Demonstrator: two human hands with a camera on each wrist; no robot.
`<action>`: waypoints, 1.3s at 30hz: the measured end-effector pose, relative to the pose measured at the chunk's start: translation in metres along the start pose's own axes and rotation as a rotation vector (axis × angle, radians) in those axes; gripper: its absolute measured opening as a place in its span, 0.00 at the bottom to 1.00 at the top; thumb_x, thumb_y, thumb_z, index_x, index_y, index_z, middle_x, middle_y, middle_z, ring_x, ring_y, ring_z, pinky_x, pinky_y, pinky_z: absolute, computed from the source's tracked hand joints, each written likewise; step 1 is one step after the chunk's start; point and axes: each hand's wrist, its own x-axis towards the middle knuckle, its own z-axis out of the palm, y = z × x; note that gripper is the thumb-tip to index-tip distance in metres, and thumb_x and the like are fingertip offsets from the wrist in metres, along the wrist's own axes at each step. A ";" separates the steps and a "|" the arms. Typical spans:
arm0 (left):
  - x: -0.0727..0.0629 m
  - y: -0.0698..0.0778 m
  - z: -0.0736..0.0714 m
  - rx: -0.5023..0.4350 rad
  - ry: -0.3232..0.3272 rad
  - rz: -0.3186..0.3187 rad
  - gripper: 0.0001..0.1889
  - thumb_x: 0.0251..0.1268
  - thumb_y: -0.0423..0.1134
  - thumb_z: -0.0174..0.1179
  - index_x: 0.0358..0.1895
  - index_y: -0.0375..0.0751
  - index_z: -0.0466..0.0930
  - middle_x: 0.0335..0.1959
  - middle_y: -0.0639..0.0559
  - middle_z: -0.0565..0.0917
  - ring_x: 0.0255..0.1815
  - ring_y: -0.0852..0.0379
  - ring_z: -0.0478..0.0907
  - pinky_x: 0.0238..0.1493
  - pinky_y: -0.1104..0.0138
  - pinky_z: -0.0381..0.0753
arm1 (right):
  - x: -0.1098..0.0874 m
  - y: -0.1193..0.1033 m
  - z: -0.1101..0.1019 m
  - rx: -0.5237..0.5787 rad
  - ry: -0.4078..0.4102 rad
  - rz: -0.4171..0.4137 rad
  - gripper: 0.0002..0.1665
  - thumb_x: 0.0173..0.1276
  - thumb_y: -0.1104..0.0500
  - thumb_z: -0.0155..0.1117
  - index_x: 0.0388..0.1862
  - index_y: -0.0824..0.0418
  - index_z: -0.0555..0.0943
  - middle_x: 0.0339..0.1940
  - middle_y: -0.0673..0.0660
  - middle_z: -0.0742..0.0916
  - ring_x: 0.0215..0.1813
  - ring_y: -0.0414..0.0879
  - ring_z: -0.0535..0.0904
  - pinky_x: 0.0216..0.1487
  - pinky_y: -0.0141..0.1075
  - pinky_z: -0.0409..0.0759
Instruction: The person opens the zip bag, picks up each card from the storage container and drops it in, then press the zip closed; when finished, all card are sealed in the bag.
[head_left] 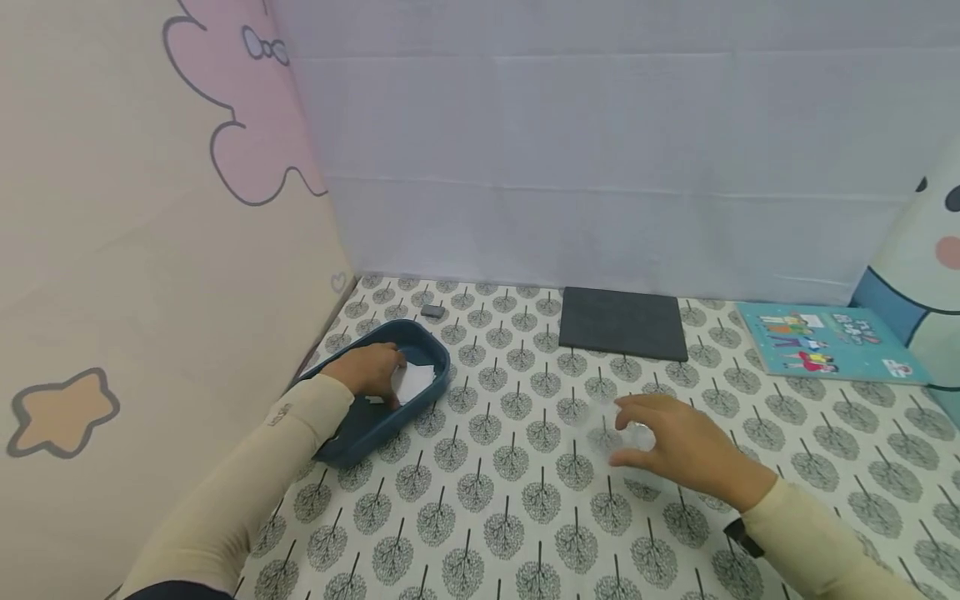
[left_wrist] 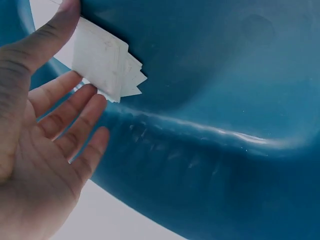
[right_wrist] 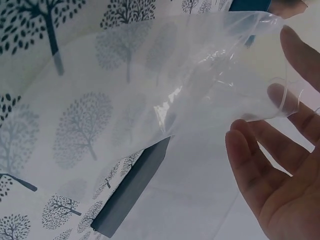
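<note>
A stack of white cards (left_wrist: 100, 60) lies inside a blue plastic basin (head_left: 442, 367) at the left of the table. My left hand (head_left: 367, 371) reaches over the basin's rim and grips the cards, thumb at one edge and fingertips at the opposite edge. To the right, my right hand (head_left: 671, 442) is bent into a C shape around the mouth of a clear plastic bag (right_wrist: 135, 85). The bag spreads out from the fingers over the tree-patterned cloth, which shows through it. Thumb and fingers of that hand stand apart with the bag's rim between them.
A dark flat board (head_left: 622, 323) lies near the back wall. Right of it is a blue picture book (head_left: 832, 342). A small grey block (head_left: 432, 311) sits behind the basin. A wall hanging (head_left: 187, 292) borders the table's left side.
</note>
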 end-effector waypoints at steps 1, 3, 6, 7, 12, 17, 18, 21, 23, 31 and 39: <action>0.000 -0.001 0.000 0.003 -0.002 0.002 0.41 0.43 0.54 0.81 0.62 0.38 0.79 0.53 0.45 0.77 0.45 0.51 0.77 0.50 0.54 0.79 | 0.000 0.001 0.000 -0.002 0.009 0.002 0.19 0.53 0.40 0.79 0.37 0.44 0.81 0.57 0.56 0.86 0.56 0.55 0.82 0.42 0.46 0.83; -0.001 -0.001 -0.001 0.003 -0.005 0.010 0.41 0.44 0.54 0.80 0.62 0.38 0.79 0.54 0.44 0.77 0.46 0.51 0.77 0.50 0.53 0.79 | 0.000 0.003 0.000 -0.007 0.015 0.007 0.19 0.53 0.40 0.79 0.37 0.44 0.82 0.57 0.56 0.86 0.56 0.55 0.81 0.41 0.46 0.83; -0.002 -0.002 -0.001 -0.003 -0.005 0.011 0.41 0.45 0.56 0.80 0.62 0.38 0.79 0.55 0.44 0.78 0.48 0.50 0.77 0.51 0.53 0.79 | 0.001 0.004 -0.001 -0.012 0.014 0.023 0.19 0.53 0.40 0.79 0.37 0.44 0.82 0.57 0.56 0.86 0.55 0.55 0.82 0.38 0.45 0.83; -0.002 -0.002 -0.001 -0.006 -0.005 0.012 0.41 0.45 0.56 0.80 0.62 0.38 0.79 0.56 0.43 0.78 0.49 0.49 0.77 0.50 0.52 0.79 | 0.001 0.004 -0.001 -0.010 0.010 0.027 0.19 0.53 0.40 0.79 0.37 0.45 0.82 0.57 0.56 0.86 0.55 0.55 0.82 0.38 0.45 0.82; -0.006 -0.006 -0.004 -0.053 -0.007 -0.002 0.42 0.44 0.57 0.80 0.62 0.37 0.79 0.58 0.43 0.79 0.52 0.48 0.78 0.52 0.52 0.79 | 0.003 0.003 -0.002 -0.008 -0.008 0.034 0.19 0.53 0.40 0.79 0.37 0.45 0.82 0.58 0.56 0.86 0.55 0.56 0.83 0.37 0.44 0.82; -0.019 -0.009 -0.018 -0.166 0.020 -0.005 0.41 0.44 0.51 0.81 0.60 0.29 0.79 0.53 0.41 0.80 0.46 0.49 0.78 0.47 0.55 0.80 | 0.004 0.002 -0.002 -0.006 -0.005 0.033 0.18 0.54 0.41 0.79 0.36 0.44 0.81 0.58 0.57 0.86 0.54 0.56 0.83 0.39 0.46 0.83; -0.022 -0.009 -0.022 -0.176 0.034 0.001 0.40 0.45 0.49 0.81 0.59 0.28 0.79 0.52 0.41 0.80 0.44 0.49 0.77 0.45 0.56 0.80 | 0.004 0.002 -0.002 -0.005 -0.002 0.032 0.18 0.54 0.41 0.79 0.36 0.44 0.81 0.57 0.57 0.86 0.54 0.56 0.83 0.40 0.46 0.83; -0.031 -0.009 -0.037 -0.181 0.084 0.009 0.37 0.46 0.45 0.79 0.58 0.26 0.78 0.50 0.40 0.79 0.43 0.47 0.76 0.44 0.55 0.80 | 0.004 0.002 -0.002 -0.005 0.011 0.029 0.18 0.54 0.41 0.79 0.36 0.44 0.80 0.57 0.57 0.86 0.53 0.55 0.84 0.40 0.46 0.82; -0.035 -0.009 -0.048 -0.153 0.119 0.011 0.37 0.47 0.45 0.78 0.58 0.26 0.77 0.51 0.38 0.78 0.46 0.45 0.76 0.48 0.53 0.79 | 0.005 0.002 -0.002 -0.003 0.013 0.027 0.19 0.54 0.41 0.79 0.36 0.45 0.80 0.57 0.57 0.86 0.52 0.55 0.84 0.40 0.45 0.82; -0.046 0.002 -0.074 -0.132 0.185 0.067 0.38 0.48 0.48 0.77 0.61 0.28 0.77 0.60 0.35 0.75 0.58 0.40 0.73 0.60 0.49 0.73 | 0.007 0.001 -0.002 0.008 -0.004 0.047 0.19 0.54 0.42 0.80 0.37 0.46 0.80 0.57 0.56 0.86 0.52 0.54 0.84 0.38 0.43 0.80; -0.051 0.039 -0.083 -0.150 0.181 0.152 0.38 0.47 0.52 0.77 0.62 0.33 0.79 0.59 0.39 0.77 0.50 0.45 0.76 0.52 0.53 0.78 | 0.009 0.000 0.000 0.010 -0.006 0.066 0.19 0.54 0.43 0.80 0.37 0.46 0.80 0.56 0.56 0.87 0.50 0.54 0.84 0.39 0.44 0.81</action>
